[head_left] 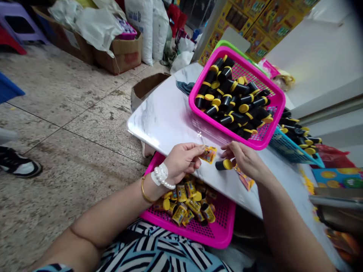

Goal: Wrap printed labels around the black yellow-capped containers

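Note:
My left hand (185, 160) pinches a small yellow printed label (209, 154) between thumb and fingertips, above the white table edge. Just right of it, a black canister with a yellow cap (224, 164) lies on its side on the table. Over the capped end hovers my right hand (244, 158), fingers loosely curved and apart, with nothing visible in them; whether a fingertip touches the cap is unclear. Partly beneath this hand lies an orange-and-yellow printed strip (244, 178). Below my left wrist, a pink basket (224, 234) holds several canisters wrapped in yellow labels (193, 205).
On the marble-patterned table (167, 109) stands another pink basket (241, 139) full of black canisters. A blue basket (295, 153) of similar canisters is to its right. Yellow printed boxes (272, 28) are stacked behind. Cardboard boxes (119, 53) and white sacks (141, 30) stand on the floor.

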The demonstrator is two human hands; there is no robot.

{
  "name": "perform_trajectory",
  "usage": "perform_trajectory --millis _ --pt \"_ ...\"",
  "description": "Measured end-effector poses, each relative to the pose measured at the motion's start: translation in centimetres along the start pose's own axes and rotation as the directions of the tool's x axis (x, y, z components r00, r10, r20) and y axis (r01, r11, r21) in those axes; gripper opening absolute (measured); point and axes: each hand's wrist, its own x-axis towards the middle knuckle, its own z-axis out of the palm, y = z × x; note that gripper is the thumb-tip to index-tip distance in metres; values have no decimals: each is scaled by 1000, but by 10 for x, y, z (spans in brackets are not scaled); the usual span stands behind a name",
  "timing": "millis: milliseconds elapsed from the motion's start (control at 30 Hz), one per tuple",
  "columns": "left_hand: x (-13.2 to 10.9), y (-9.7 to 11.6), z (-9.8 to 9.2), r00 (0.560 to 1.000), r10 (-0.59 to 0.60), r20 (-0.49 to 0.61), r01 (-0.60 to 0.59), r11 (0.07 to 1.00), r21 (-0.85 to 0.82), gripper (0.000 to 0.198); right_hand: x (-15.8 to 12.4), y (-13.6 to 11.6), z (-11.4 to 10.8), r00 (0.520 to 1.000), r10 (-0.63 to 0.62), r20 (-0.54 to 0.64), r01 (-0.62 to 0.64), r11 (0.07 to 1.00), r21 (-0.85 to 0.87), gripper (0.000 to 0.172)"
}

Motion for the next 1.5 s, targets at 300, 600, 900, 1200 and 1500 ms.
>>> perform_trajectory --millis 300,600,900,1200,1500 --pt "-1 0 8 1000 16 -6 -16 998 -61 10 7 -6 30 958 -19 -287 -42 978 -204 40" --pt "-8 0 4 996 43 -78 -51 993 -107 12 -43 1 -3 965 -226 -135 216 972 -91 32" --pt "3 -8 18 997 -66 29 69 986 -152 9 -65 -11 12 973 85 -216 155 455 877 28" --pt "10 -15 25 997 -48 53 56 987 -150 16 -61 -17 22 949 174 -264 129 547 827 27" --pt "17 -26 31 1000 14 13 -12 988 -153 31 -66 -30 29 931 223 -288 139 514 847 25"
